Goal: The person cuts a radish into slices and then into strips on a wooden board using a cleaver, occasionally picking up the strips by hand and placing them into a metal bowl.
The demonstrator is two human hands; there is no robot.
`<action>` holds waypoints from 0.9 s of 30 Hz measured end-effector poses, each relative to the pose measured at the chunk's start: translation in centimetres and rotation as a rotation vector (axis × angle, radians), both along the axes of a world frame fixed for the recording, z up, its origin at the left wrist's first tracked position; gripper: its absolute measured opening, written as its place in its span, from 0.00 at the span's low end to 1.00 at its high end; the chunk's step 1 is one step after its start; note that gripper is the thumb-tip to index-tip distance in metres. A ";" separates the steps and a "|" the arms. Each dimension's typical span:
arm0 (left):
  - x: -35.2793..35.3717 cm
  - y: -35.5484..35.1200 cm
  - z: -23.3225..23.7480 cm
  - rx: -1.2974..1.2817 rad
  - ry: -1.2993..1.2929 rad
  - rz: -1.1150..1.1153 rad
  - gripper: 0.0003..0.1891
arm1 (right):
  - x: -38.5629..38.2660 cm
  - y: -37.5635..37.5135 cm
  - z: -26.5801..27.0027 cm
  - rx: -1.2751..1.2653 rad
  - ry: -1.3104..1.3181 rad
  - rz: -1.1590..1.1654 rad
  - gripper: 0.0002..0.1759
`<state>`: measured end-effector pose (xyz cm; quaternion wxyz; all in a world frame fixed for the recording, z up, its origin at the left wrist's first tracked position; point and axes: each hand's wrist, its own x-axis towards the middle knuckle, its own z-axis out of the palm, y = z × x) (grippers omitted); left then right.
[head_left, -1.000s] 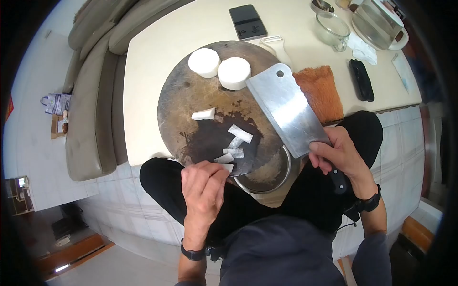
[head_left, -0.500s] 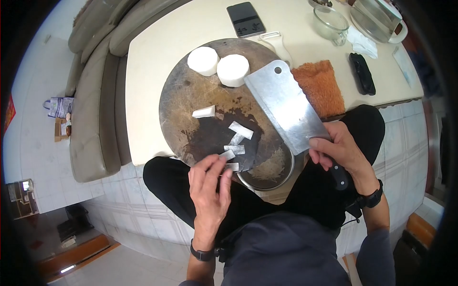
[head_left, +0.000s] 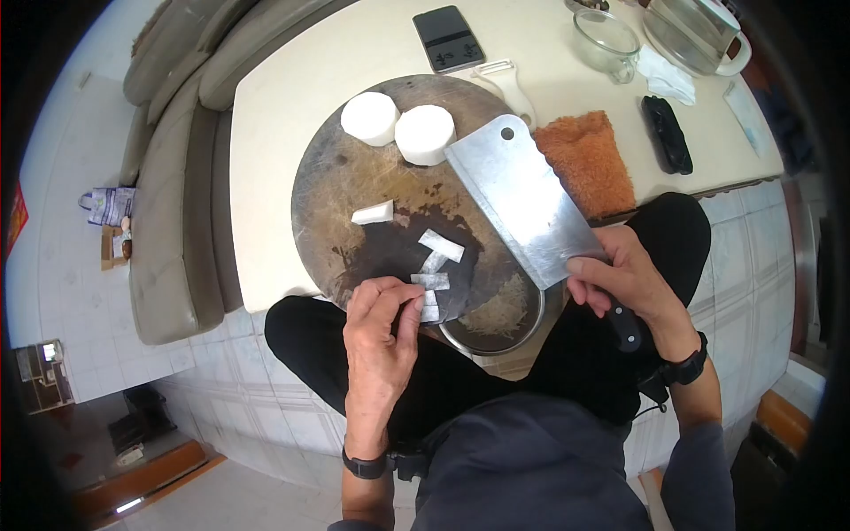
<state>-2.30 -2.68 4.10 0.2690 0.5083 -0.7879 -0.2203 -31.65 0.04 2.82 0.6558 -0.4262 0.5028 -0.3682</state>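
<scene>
Head view: cleaver (head_left: 518, 199) diagonal, tip up-left

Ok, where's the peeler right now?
In the head view, the peeler lies on the table at the far edge of the round cutting board, between the phone and the orange cloth, beyond the cleaver.

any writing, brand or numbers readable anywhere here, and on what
No text can be read in this view.
Phone: the screen is dark and shows nothing.
Cleaver: the blade is bare, with no mark visible.
Bag on the floor: it has print, but too small and blurred to read.
</scene>
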 end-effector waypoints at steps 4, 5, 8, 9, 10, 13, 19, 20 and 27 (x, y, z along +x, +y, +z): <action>-1.3 -1.2 0.9 -0.037 -0.004 0.058 0.08 | 0.1 0.0 0.1 0.001 0.008 0.007 0.11; -1.7 -1.7 1.0 -0.101 -0.063 0.041 0.09 | 0.1 0.1 0.1 0.003 0.013 -0.001 0.11; -2.2 -2.9 0.7 -0.085 -0.136 -0.018 0.10 | 0.0 0.0 -0.1 -0.012 0.018 -0.005 0.12; -2.2 -3.2 0.6 -0.063 -0.168 -0.054 0.10 | 0.0 0.1 -0.1 -0.024 0.015 0.000 0.12; -2.1 -3.6 0.7 -0.067 -0.186 -0.074 0.08 | -0.1 0.1 -0.1 -0.022 0.016 -0.006 0.12; -1.4 -4.5 0.6 -0.059 -0.211 -0.113 0.08 | 0.0 0.1 -0.1 -0.034 0.011 -0.001 0.12; -1.2 -4.0 0.7 -0.231 -0.268 -0.149 0.10 | -0.2 0.1 -0.2 -0.046 -0.003 0.010 0.11; -1.0 -4.0 0.5 -0.300 -0.264 -0.164 0.10 | -0.2 0.1 -0.2 -0.044 0.014 0.010 0.11; -1.1 -4.0 0.6 -0.500 -0.246 -0.088 0.11 | -0.2 0.2 -0.3 -0.043 0.008 0.018 0.10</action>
